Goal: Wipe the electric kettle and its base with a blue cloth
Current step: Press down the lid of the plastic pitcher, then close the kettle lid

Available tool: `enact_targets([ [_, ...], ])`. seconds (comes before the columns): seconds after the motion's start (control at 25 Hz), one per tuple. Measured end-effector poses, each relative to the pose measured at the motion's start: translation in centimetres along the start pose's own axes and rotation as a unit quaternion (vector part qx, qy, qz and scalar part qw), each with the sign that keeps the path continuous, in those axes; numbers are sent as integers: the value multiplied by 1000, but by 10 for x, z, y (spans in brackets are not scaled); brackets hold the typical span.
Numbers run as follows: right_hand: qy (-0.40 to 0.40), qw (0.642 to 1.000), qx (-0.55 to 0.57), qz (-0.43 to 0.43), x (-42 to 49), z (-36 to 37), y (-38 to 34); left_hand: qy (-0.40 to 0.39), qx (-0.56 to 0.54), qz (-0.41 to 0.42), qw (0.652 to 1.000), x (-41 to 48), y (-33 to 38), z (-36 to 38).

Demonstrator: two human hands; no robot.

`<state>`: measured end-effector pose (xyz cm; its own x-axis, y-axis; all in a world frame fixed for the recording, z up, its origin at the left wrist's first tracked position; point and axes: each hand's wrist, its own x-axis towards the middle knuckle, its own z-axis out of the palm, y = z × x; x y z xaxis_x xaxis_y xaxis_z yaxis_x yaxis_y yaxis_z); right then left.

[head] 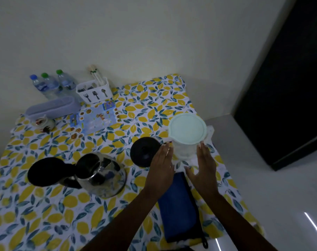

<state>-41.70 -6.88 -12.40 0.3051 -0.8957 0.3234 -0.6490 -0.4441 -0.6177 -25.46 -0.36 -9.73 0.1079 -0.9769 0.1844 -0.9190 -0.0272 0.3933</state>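
A table under a lemon-print tablecloth (45,205) fills the lower left and middle of the frame. Both hands reach up from the bottom edge toward a clear plastic jug (185,150) with a pale green lid (187,128), which stands right of centre. The left hand (161,165) is flat and open, fingers straight, beside the jug's left side; the right hand (202,168) is likewise spread open at the jug's right side. Neither hand is closed around anything, and whether the fingertips touch the jug cannot be told.

The blue cloth (179,209) lies folded on the table in the lower centre, between and partly beneath the two forearms, with a dark edge and a small loop at its lower right corner. The electric kettle (99,174), shiny metal with a black handle, sits left of centre with its black lid (45,172) swung open to the left. Its round black base (145,152) lies apart from it, between the kettle and the jug, just left of the left hand.

In the upper left of the frame stand three water bottles (50,84), a white cutlery holder (94,91), a pale lidded box (52,108) and a printed leaflet (96,118)
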Motion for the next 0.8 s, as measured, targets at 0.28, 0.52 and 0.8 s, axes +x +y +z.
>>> enact_targets([
  [0.28, -121, 992, -2, -31, -46, 45, -76, 19, -19, -54, 998, -68, -69, -48],
  [0.52, -189, 976, 14, -107, -48, 96, -163, 91, -15, -71, 993, -115, -129, -118],
  [0.8, -218, 973, -1, -82, -42, 138, -220, 220, 45, -152, 963, -159, -189, -182],
])
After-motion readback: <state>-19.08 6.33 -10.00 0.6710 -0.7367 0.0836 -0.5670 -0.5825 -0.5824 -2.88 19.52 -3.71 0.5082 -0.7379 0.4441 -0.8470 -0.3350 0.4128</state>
